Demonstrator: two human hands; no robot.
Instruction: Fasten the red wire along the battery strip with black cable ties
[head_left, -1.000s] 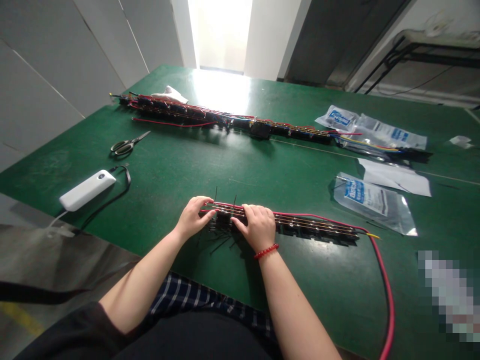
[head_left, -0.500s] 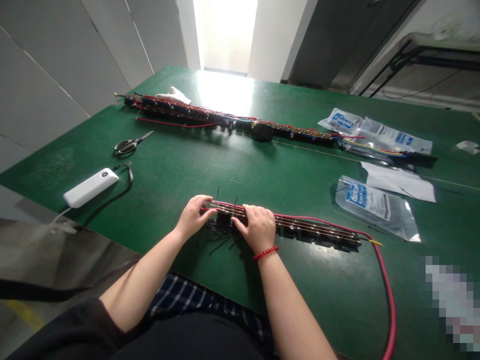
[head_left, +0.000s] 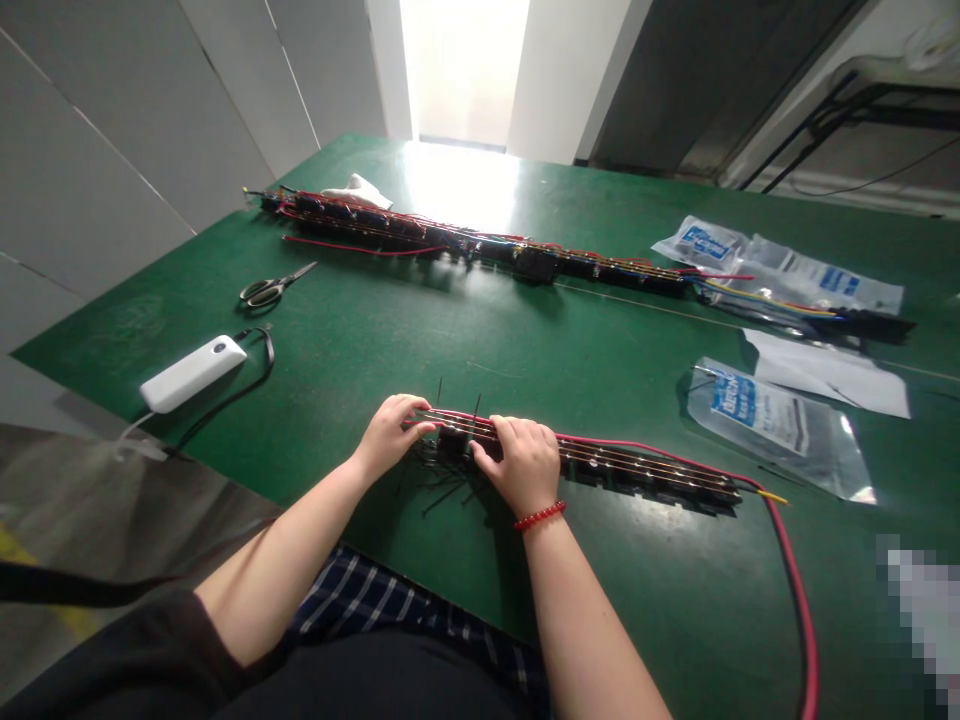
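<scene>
On desk's [head_left: 360, 345] near side, wired black strip [head_left: 652, 478]; left hand [head_left: 390, 437] closed about left end, right hand [head_left: 527, 465] gripping further right. Best keep red cable [head_left: 805, 610] flush, pressure even.

The green tabletop [head_left: 360, 345] is smooth and semi-glossy, mirroring bright light at its far side. The near black strip [head_left: 660, 478] looks like plastic, with shiny metallic lines along its top; the red cable [head_left: 799, 600] at right has a smooth, plastic-looking sheath. At left, the scissors [head_left: 274, 288] have metal blades, and the white device [head_left: 193, 373] has a smooth plastic shell. At right, the clear bag [head_left: 780, 430] is glossy plastic film, the white sheet [head_left: 832, 374] matt paper. The near black sleeve [head_left: 135, 645] is matt cloth.
</scene>
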